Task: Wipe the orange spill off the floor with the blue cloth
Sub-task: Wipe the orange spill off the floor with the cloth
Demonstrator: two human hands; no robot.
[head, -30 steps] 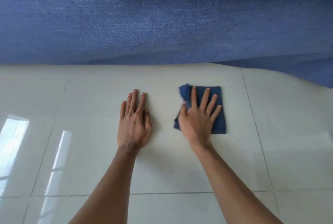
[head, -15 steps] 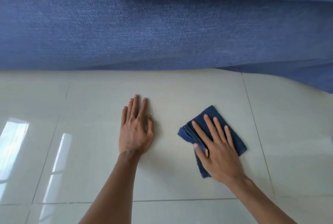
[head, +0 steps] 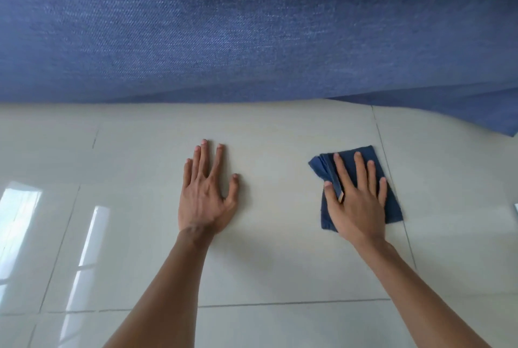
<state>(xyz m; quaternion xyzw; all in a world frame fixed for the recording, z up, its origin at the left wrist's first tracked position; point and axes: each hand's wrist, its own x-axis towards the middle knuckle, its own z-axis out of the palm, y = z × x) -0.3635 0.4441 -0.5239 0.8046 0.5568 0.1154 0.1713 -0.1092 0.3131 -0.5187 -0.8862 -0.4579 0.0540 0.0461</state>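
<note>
A folded dark blue cloth [head: 392, 202] lies flat on the pale tiled floor [head: 280, 249], right of centre. My right hand [head: 356, 202] presses down on it with fingers spread, covering most of its middle. A small orange smudge shows on the cloth by my thumb. My left hand [head: 207, 193] rests palm down on the bare floor to the left, fingers apart, holding nothing. No orange spill shows on the visible tiles.
A blue fabric sofa [head: 252, 34] fills the upper half of the view, its lower edge just beyond my fingertips. Bright window reflections [head: 19, 216] gleam on the tiles at the left. Grout lines cross the floor.
My right hand has slid the cloth from beside my left hand out to the right, first nearer me, now slightly farther again. My left hand has stayed planted.
</note>
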